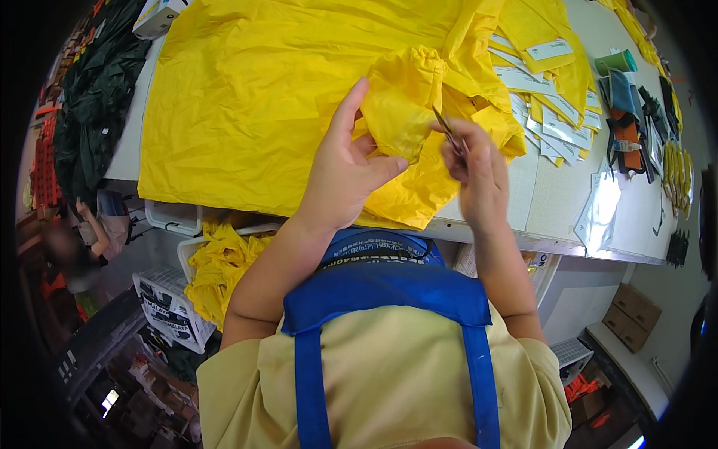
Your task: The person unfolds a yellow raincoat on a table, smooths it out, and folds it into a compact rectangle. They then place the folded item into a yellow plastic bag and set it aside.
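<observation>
A large yellow garment (239, 112) is spread over the table, wrinkled, and reaches past the front edge. My left hand (340, 176) holds its sleeve (396, 123) with the thumb in front and most fingers hidden behind the cloth; the index finger points up along it. The sleeve's gathered end (419, 60) faces away from me. In my right hand (479, 168) is a small pair of thread snips (451, 135), gripped just right of the sleeve. Their tips point up and left, close to the cloth.
Yellow packets with white labels (550, 112) lie at the right. Beyond them are a green roll (615, 62) and a clear plastic bag (600, 209). Dark green garments (97, 97) hang at the left. Below the table, a crate holds yellow cloth (221, 262). Another person (82, 247) is at far left.
</observation>
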Action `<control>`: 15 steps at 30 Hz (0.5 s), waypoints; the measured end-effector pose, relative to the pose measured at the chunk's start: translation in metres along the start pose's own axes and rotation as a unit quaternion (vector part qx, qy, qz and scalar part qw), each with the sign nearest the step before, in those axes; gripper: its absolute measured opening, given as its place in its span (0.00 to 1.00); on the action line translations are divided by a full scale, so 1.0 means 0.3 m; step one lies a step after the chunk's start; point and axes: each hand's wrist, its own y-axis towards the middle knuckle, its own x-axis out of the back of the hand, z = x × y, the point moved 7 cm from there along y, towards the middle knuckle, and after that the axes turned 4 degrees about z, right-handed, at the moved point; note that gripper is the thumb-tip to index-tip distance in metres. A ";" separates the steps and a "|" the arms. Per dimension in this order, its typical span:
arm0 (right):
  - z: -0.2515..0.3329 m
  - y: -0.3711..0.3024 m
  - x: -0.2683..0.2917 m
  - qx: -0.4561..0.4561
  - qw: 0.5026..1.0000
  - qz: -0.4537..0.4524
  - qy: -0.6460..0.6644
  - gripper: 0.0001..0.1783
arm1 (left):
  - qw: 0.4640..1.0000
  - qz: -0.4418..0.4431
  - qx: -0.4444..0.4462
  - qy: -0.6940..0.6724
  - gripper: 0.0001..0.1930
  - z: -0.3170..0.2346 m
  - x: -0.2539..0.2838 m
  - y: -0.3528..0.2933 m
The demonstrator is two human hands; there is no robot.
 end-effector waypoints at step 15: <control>0.137 -0.052 0.033 0.180 0.895 0.032 -0.407 0.20 | 0.999 0.024 0.006 0.035 0.47 -0.002 -0.034 0.003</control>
